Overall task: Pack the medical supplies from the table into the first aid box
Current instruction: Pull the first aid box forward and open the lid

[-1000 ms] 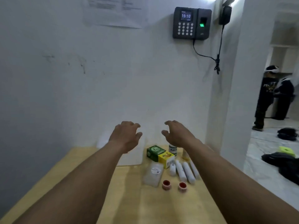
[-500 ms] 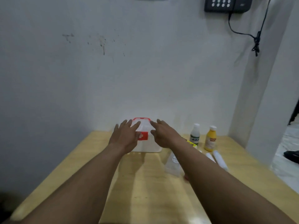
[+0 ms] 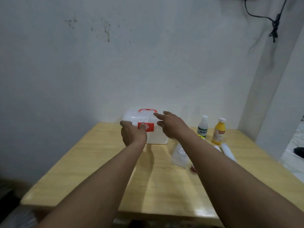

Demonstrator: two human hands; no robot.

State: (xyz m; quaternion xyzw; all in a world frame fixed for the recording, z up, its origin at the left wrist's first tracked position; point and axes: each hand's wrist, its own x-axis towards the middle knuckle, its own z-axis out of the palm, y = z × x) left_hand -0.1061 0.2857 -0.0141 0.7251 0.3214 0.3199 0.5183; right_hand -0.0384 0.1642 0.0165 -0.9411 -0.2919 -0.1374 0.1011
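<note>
The first aid box (image 3: 158, 137) is white and translucent, with a red handle on top and a red latch with a white cross on its front. It stands closed at the back of the wooden table (image 3: 92, 163), against the wall. My left hand (image 3: 133, 134) holds the box's front left, fingers bent over the lid's edge and thumb on the latch. My right hand (image 3: 171, 126) reaches to the lid's right side with its index finger straight. To the right stand a white bottle (image 3: 203, 126) and a yellow bottle (image 3: 218, 134).
A clear plastic case (image 3: 179, 156) lies by my right forearm, with white rolls (image 3: 227, 151) further right. A small red tape roll (image 3: 193, 169) peeks out beside the arm. A black cable (image 3: 273, 25) hangs on the wall.
The view dropped and closed in on the table. Both hands came down from the air onto the box; the left hand's fingers bent onto its front and latch.
</note>
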